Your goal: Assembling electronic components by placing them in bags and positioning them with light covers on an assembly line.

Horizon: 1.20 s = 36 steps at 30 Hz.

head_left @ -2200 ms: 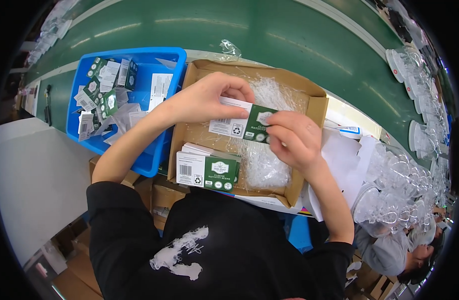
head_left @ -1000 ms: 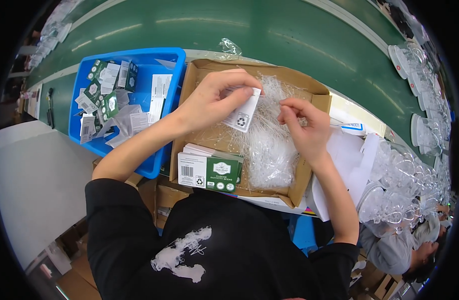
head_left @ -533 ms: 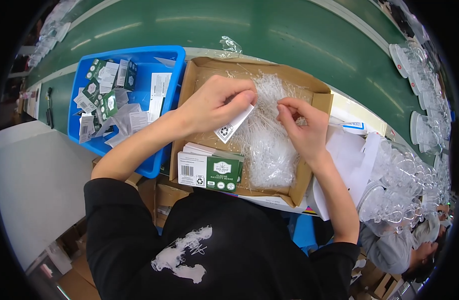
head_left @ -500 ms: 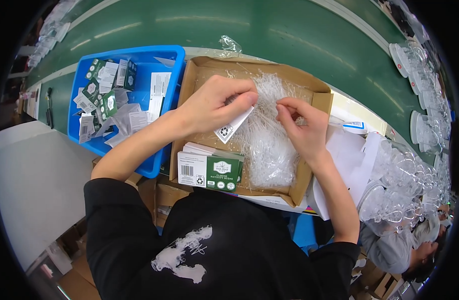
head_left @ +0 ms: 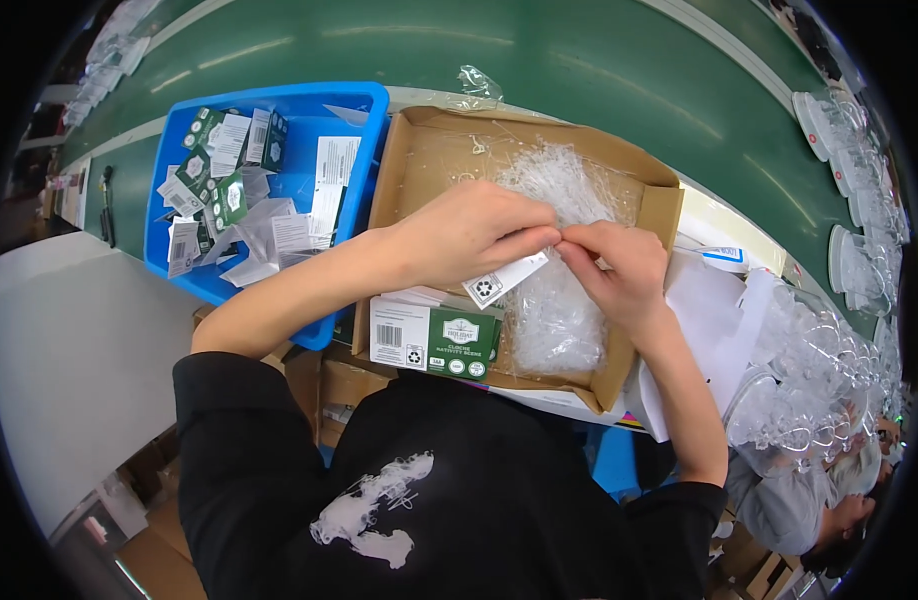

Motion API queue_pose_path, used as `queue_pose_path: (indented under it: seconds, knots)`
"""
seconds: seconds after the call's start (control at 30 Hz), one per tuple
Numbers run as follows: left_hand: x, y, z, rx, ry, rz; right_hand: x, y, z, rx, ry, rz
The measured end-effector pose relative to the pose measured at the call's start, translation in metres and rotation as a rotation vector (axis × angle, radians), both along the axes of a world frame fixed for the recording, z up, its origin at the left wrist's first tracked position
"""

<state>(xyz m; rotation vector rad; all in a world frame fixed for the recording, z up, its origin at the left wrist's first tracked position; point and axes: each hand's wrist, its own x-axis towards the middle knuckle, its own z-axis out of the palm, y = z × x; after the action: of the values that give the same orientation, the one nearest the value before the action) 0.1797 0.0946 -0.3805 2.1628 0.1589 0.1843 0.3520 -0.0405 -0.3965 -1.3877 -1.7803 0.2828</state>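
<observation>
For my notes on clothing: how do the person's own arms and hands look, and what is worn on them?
Both hands, left and right, are bare, without gloves; no rings or watch can be made out. The forearms are uncovered. Black sleeves begin near the elbows, part of a black top with a white mark.

Packing workshop: green conveyor belt (head_left: 459, 50), blue bin (head_left: 364, 110) of tags, cardboard box (head_left: 434, 150).
</observation>
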Motion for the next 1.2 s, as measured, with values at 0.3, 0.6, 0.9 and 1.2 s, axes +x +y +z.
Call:
queue_pose_path:
  seconds: [0.3,0.6,0.9,1.2]
  knots:
    - [-0.005,0.007,0.004,-0.275,0.009,0.072,-0.002,0.0,-0.003,-0.052,0.254,-0.125]
    - [-0.002,0.013,0.005,-0.366,-0.037,0.078,0.001,0.001,-0.003,-0.023,0.258,-0.1]
    - [-0.002,0.013,0.004,-0.28,-0.063,0.084,0.0,-0.001,-0.002,-0.068,0.239,-0.039]
    - [-0.002,0.013,0.007,-0.316,-0.032,0.081,0.0,0.001,-0.002,-0.091,0.239,-0.039]
